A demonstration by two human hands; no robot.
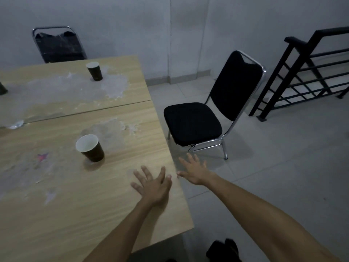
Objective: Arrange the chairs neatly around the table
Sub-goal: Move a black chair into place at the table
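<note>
A black padded chair (pixel 192 122) with a chrome frame stands on the floor off the table's right edge, its seat turned toward the table with a small gap between. A second black chair (pixel 58 45) stands behind the table's far side, by the wall. The light wooden table (pixel 132 195) fills the left of the view. My left hand (pixel 154 183) hovers open over the table's right edge, fingers spread. My right hand (pixel 195 172) is stretched out open over the floor, a short way in front of the near chair's legs, touching nothing.
Two dark paper cups (pixel 90 148) (pixel 94 70) stand on the stained tabletop. A black metal stair railing (pixel 302 72) runs at the right, behind the near chair. Grey tiled floor (pixel 273 157) spreads right of the table. My dark shoe (pixel 224 249) shows at the bottom.
</note>
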